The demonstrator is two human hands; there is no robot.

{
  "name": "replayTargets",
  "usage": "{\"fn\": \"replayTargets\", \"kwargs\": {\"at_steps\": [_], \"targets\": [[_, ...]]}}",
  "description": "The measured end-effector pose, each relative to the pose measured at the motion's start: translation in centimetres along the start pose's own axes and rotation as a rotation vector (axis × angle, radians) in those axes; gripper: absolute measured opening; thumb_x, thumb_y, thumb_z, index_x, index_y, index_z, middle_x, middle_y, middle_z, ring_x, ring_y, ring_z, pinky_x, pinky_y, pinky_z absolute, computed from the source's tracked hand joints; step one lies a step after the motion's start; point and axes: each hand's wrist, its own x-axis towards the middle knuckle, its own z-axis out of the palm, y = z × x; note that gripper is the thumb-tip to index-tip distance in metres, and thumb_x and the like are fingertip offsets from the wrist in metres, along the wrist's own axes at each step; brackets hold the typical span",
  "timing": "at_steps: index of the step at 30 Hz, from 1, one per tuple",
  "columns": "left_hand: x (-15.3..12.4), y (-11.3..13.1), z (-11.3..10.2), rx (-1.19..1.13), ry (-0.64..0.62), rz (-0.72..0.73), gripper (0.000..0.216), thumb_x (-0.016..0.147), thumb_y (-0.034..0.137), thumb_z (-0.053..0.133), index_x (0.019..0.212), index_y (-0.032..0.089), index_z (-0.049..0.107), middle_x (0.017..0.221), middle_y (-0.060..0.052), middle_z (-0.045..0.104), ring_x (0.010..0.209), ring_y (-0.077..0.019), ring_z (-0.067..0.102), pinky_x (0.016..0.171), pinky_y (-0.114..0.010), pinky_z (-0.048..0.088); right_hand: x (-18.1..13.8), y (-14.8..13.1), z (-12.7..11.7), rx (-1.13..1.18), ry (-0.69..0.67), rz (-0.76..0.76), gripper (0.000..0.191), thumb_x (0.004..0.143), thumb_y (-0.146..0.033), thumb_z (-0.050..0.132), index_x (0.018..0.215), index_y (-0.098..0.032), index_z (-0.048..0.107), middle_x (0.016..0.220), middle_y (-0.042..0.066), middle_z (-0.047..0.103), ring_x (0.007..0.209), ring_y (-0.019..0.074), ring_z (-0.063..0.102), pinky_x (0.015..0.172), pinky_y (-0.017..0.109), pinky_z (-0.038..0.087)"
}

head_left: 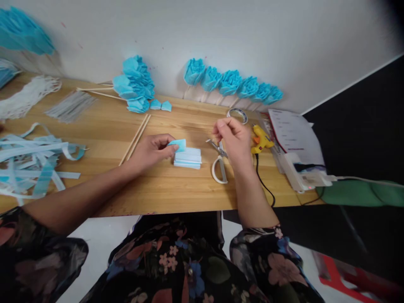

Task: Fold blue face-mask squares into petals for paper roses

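Pinching blue piece (179,145) in left hand (150,152), thumb and fingers clamped on it, touching top of stack (188,160) at mid table (176,189). Right hand (232,139) hovers over scissors (220,165), fingertips bunched together, nothing visible between. Glue gun (260,141) just beside.

Bare tabletop (176,189) is open along the near edge. Blue stack (188,159) and scissors (220,165) crowd centre, and left hand (151,151) pinching blue piece (179,145) sits against the stack. Glue gun (260,141) and cord (264,182) block right. Sticks (135,135) run diagonally left of centre, strip pile (34,162) fills far left, flowers (230,82) line the wall.
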Motion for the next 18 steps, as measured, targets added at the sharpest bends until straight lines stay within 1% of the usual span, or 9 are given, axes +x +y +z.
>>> {"fn": "replayTargets", "kwargs": {"at_steps": [2,3,6,8,11,13,15,18], "targets": [[0.1,0.1,0.0,-0.009,0.031,-0.012,0.024,0.079,0.039,0.067,0.071,0.018,0.06,0.057,0.003,0.057,0.052,-0.0094,0.049,0.052,-0.021,0.038,0.4,-0.3,-1.8,-0.037,0.089,-0.03,0.031,0.092,-0.05,0.059,0.078,-0.022,0.064,0.071,0.0,0.065,0.059,0.0103,0.053,0.055,0.025,0.043],[0.1,0.1,0.0,-0.009,0.043,-0.015,0.025,0.079,0.04,0.067,0.07,0.018,0.059,0.057,0.003,0.057,0.052,-0.0093,0.049,0.051,-0.021,0.037,0.3,-0.5,-2.6,-0.073,0.1,-0.042,0.03,0.092,-0.048,0.059,0.078,-0.022,0.065,0.071,-0.001,0.065,0.059,0.0105,0.054,0.056,0.025,0.044],[0.1,0.3,0.1,0.003,0.066,-0.023,0.024,0.079,0.039,0.067,0.069,0.018,0.059,0.058,0.002,0.057,0.052,-0.0092,0.048,0.051,-0.021,0.037,-0.7,-0.6,-4.6,-0.218,0.058,-0.052,0.026,0.092,-0.04,0.06,0.076,-0.021,0.065,0.07,-0.001,0.066,0.061,0.0111,0.055,0.058,0.025,0.044],[0.0,0.2,0.2,0.006,0.069,-0.025,0.024,0.078,0.039,0.067,0.069,0.018,0.059,0.058,0.002,0.058,0.052,-0.0092,0.048,0.052,-0.022,0.038,-1.8,0.0,-5.4,-0.319,0.017,-0.042,0.023,0.092,-0.035,0.059,0.075,-0.02,0.066,0.071,-0.001,0.067,0.063,0.0119,0.057,0.061,0.026,0.044],[0.1,0.0,0.3,0.009,0.068,-0.021,0.024,0.078,0.039,0.067,0.068,0.018,0.059,0.058,0.001,0.059,0.052,-0.0095,0.048,0.052,-0.022,0.039,-3.2,1.7,-6.0,-0.495,-0.065,-0.031,0.019,0.091,-0.032,0.059,0.081,-0.02,0.07,0.077,0.001,0.072,0.07,0.0153,0.063,0.066,0.028,0.047],[0.1,-0.1,0.3,0.016,0.071,-0.015,0.025,0.078,0.039,0.066,0.068,0.018,0.059,0.058,0.001,0.059,0.051,-0.0097,0.048,0.051,-0.022,0.039,-3.7,2.8,-6.1,-0.583,-0.11,-0.031,0.017,0.091,-0.031,0.059,0.088,-0.021,0.073,0.087,0.003,0.075,0.077,0.0178,0.067,0.071,0.03,0.049],[0.1,-0.2,0.3,0.029,0.074,-0.009,0.025,0.079,0.04,0.066,0.068,0.018,0.059,0.059,0.001,0.059,0.051,-0.0096,0.048,0.051,-0.022,0.038,-3.7,3.5,-6.0,-0.618,-0.128,-0.038,0.018,0.092,-0.029,0.058,0.094,-0.022,0.074,0.094,0.004,0.077,0.082,0.019,0.069,0.075,0.031,0.051],[0.1,-0.1,0.3,0.039,0.068,-0.012,0.026,0.079,0.04,0.066,0.067,0.018,0.058,0.058,0.002,0.058,0.051,-0.0093,0.047,0.051,-0.022,0.037,-3.0,3.7,-5.7,-0.633,-0.132,-0.054,0.018,0.091,-0.027,0.058,0.097,-0.023,0.075,0.097,0.004,0.078,0.084,0.0191,0.069,0.078,0.031,0.051]]}}
